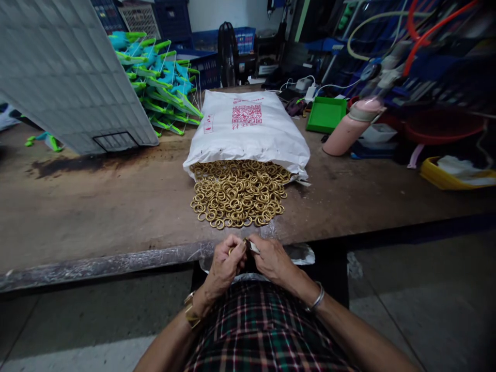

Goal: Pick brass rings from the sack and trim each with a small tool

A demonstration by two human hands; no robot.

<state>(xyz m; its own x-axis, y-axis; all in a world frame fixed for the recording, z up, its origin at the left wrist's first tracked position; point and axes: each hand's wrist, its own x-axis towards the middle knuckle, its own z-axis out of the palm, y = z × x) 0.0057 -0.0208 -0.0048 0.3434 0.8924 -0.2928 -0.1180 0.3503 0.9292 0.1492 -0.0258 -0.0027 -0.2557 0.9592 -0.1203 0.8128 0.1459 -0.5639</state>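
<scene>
We have both hands close together, just off the near edge of the desk [116, 206] and above the lap. Our left hand [228, 258] has its grip closed, thumb against curled fingers, seemingly pinching a gold ring [245, 241] that shows at the fingertips. Our right hand [273, 261] is closed too, around what looks like a small tool [253, 247] with a pale part showing. We cannot tell exactly what it is, nor whether it touches the ring.

For this close handling, we judge that the left hand should do the steadying: a firm pinch on the sides of the ring, with enough rim left bare to meet the tool. The right hand should make short, light moves, with the tool's end pointed clear of the left thumb, which sits very near it. Resting both wrists low, against the body, should help stop any wobble. A slippery ring could twist in the pinch, so we should turn it only while the tool is clear.

The pile of rings [238, 199] lies just ahead, spilling from the mouth of the white sack [267, 134], so a short reach covers it. Some pale plastic [306, 256] lies below the desk's edge, near our hands; spread flat, it might catch a dropped ring.
</scene>
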